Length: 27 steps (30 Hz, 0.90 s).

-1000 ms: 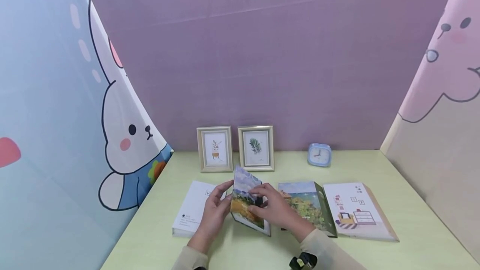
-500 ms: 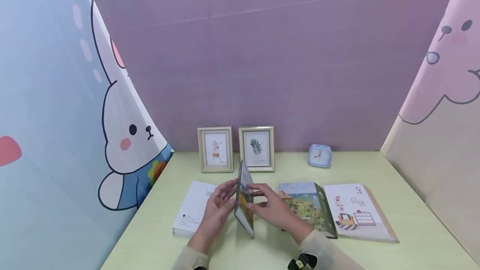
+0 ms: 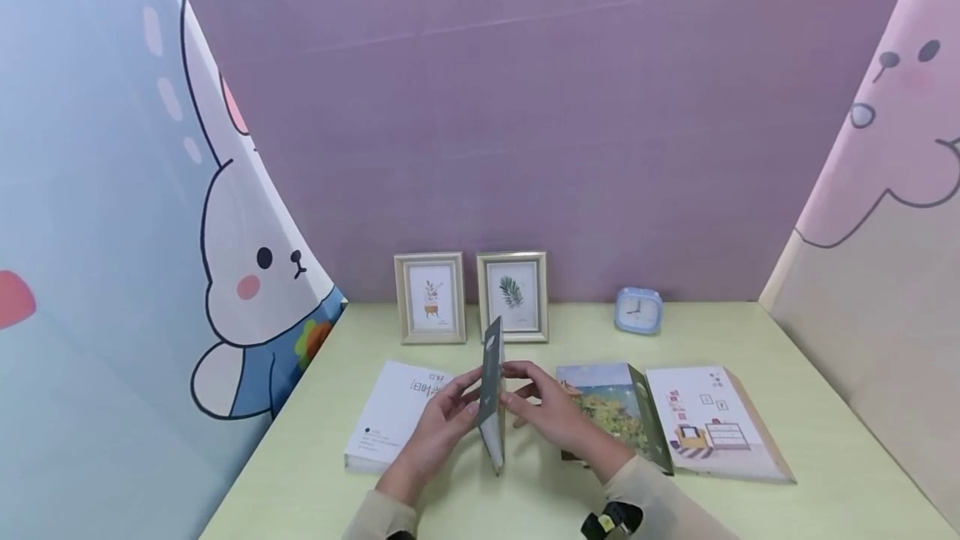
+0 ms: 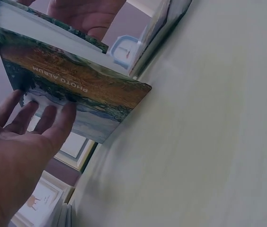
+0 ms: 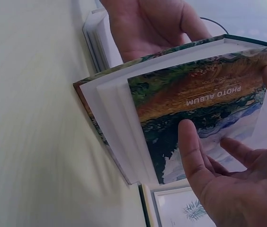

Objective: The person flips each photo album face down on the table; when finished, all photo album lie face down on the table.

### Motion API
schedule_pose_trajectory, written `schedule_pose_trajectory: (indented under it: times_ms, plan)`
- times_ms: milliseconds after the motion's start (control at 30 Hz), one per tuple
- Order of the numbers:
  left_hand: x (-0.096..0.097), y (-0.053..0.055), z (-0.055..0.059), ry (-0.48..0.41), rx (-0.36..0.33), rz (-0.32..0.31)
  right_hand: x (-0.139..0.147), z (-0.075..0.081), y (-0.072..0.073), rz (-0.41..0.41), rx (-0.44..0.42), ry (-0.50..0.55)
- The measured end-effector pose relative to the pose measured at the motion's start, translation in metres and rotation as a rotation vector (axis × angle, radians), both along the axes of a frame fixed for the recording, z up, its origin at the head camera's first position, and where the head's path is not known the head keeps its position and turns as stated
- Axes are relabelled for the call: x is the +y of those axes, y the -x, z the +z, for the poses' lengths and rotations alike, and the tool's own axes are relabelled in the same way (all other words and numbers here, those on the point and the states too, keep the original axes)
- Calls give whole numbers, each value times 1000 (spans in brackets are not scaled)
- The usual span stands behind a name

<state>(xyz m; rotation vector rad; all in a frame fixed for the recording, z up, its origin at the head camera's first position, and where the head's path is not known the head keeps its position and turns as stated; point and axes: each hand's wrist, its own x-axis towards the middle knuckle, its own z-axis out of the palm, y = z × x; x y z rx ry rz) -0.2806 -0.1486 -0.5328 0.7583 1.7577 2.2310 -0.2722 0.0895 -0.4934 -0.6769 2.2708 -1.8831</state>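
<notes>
A photo album (image 3: 491,382) with a painted landscape cover stands upright between both hands, its dark green spine turned towards me. On its left side, my left hand (image 3: 442,423) holds it; in the left wrist view the fingertips (image 4: 67,113) press the cover (image 4: 72,78). My right hand (image 3: 553,417) grips it from the other side, and the right wrist view has the thumb near the spine and fingers on the cover (image 5: 200,109). White page edges (image 5: 124,118) show along its lower side. A white book (image 3: 393,415) lies beside my left hand, partly covered by it.
Right of the hands lie another album (image 3: 611,402) with a seaside picture and a white book (image 3: 720,427) with furniture drawings. Two framed plant pictures (image 3: 431,298) (image 3: 513,297) and a blue clock (image 3: 639,311) stand at the back of the table (image 3: 840,473).
The held album has turned from showing its painted cover to showing its dark spine. Both hands have stayed close to it, and the left fingers have moved in against its side.
</notes>
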Motion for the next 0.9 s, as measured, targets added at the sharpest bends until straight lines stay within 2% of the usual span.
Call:
schedule_pose_trajectory:
  times_ms: [167, 367, 567, 900]
  plan:
    - [1, 1, -5, 66, -8, -27, 7, 1, -2, -6, -16, 7]
    - [4, 2, -9, 132, -19, -51, 18, 5, -4, -10, 10, 88]
    - [5, -2, -11, 235, -7, -28, 29, 6, -9, -22, -4, 140]
    - [5, 1, -11, 292, 40, -48, 39, 2, -14, -63, -28, 162]
